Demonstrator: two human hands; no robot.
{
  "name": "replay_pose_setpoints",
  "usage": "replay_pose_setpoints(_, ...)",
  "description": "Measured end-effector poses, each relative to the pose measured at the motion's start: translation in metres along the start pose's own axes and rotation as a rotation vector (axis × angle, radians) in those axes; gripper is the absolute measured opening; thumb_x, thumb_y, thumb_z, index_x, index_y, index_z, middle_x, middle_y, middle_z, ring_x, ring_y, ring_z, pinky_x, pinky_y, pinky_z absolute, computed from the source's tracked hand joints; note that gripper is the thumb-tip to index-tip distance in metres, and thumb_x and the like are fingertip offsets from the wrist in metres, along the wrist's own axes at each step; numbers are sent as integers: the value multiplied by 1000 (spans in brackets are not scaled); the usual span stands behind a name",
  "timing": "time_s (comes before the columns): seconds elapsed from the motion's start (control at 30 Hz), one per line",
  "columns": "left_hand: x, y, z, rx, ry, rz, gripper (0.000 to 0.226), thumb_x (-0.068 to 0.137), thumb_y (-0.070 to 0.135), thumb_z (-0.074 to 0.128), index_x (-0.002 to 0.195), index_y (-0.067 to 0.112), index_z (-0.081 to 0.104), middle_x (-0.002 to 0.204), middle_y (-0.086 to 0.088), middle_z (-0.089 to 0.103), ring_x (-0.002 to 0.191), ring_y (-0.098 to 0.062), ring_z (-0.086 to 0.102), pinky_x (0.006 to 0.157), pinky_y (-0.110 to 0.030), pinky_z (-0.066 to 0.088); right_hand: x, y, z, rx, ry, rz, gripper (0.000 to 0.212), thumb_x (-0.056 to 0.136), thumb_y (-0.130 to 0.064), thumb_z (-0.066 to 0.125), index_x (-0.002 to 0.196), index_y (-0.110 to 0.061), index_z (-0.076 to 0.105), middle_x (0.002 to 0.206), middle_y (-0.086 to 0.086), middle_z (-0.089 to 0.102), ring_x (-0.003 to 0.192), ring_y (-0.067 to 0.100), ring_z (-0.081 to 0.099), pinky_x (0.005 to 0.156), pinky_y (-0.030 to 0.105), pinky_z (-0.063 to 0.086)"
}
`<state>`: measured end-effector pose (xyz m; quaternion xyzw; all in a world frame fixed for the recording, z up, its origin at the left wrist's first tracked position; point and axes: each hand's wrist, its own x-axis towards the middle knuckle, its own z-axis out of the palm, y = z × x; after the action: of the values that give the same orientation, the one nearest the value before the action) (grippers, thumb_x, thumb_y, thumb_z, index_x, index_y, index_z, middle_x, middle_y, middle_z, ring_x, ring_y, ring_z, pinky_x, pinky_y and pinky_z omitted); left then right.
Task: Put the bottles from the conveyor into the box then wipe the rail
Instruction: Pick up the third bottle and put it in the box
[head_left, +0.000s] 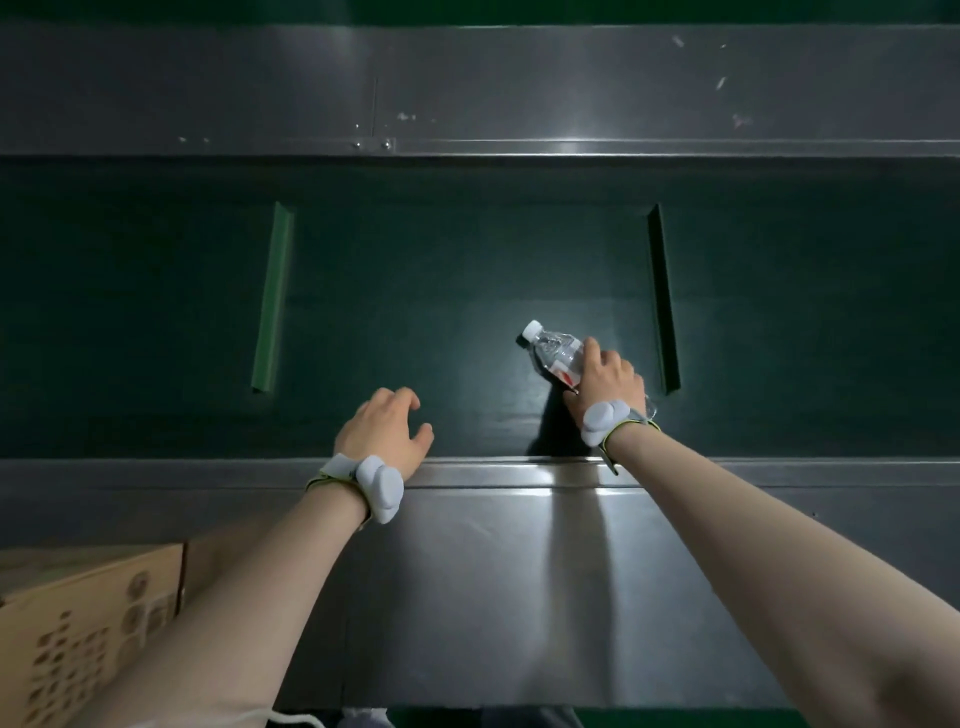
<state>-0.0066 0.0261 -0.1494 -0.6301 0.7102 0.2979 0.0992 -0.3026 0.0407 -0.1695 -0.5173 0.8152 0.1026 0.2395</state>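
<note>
A clear plastic bottle (553, 352) with a white cap and a red-and-white label lies on the dark green conveyor belt (415, 291), cap pointing up-left. My right hand (605, 382) is closed over its lower half. My left hand (387, 431) hovers over the belt's near edge, fingers curled and apart, holding nothing. The cardboard box (78, 623) stands at the bottom left, below the near metal rail (519, 545); its inside is not visible.
Two raised green cleats (272, 296) (664, 296) cross the belt on either side of the bottle. A far metal rail (467, 88) runs along the back. Both wrists carry grey strapped devices.
</note>
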Motion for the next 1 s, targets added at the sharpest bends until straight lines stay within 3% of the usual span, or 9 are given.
replay_pose_setpoints(0.13, 4, -3, 8, 9, -11, -13, 37, 97, 48, 58, 127, 26, 58, 131, 0, 58, 116, -25, 60, 86, -42, 56, 7, 3, 10, -15, 64, -16, 41, 102, -27, 60, 138, -15, 47, 135, 14, 60, 124, 39, 56, 96, 45, 45)
replay_pose_setpoints(0.4, -2, 15, -13, 5, 7, 18, 40, 98, 50, 58, 130, 26, 56, 134, 0, 56, 119, -26, 59, 89, -45, 56, -17, -12, -6, 82, 87, -171, 44, 99, -38, 67, 134, -18, 51, 127, 11, 62, 114, 40, 60, 84, 42, 46)
replay_pose_setpoints(0.57, -22, 27, -54, -46, 112, 61, 48, 97, 56, 59, 133, 25, 54, 130, 1, 58, 113, -24, 61, 83, -43, 58, -57, -45, -48, 167, 119, -279, 49, 99, -49, 67, 134, -18, 51, 125, 11, 63, 110, 40, 62, 87, 47, 53)
replay_pose_setpoints(0.73, -55, 33, -108, -232, 224, 115, 62, 94, 64, 60, 143, 27, 48, 126, 8, 62, 113, -13, 64, 86, -37, 56, -107, -79, -90, 305, 83, -389, 58, 97, -49, 69, 143, -21, 49, 132, 8, 63, 116, 36, 62, 91, 47, 55)
replay_pose_setpoints(0.9, -119, 5, -182, -434, 349, 169, 40, 95, 61, 60, 129, 40, 54, 109, 22, 66, 96, 5, 66, 74, -23, 52, -181, -133, -131, 361, 75, -525, 66, 95, -55, 70, 149, -26, 46, 137, 2, 63, 117, 28, 64, 92, 44, 56)
replay_pose_setpoints(1.0, -168, -25, -226, -390, 398, 188, 26, 99, 56, 57, 117, 36, 56, 98, 21, 64, 89, -1, 66, 66, -26, 49, -238, -175, -149, 352, 85, -586, 69, 96, -55, 69, 153, -26, 42, 141, 3, 61, 120, 29, 63, 95, 44, 55)
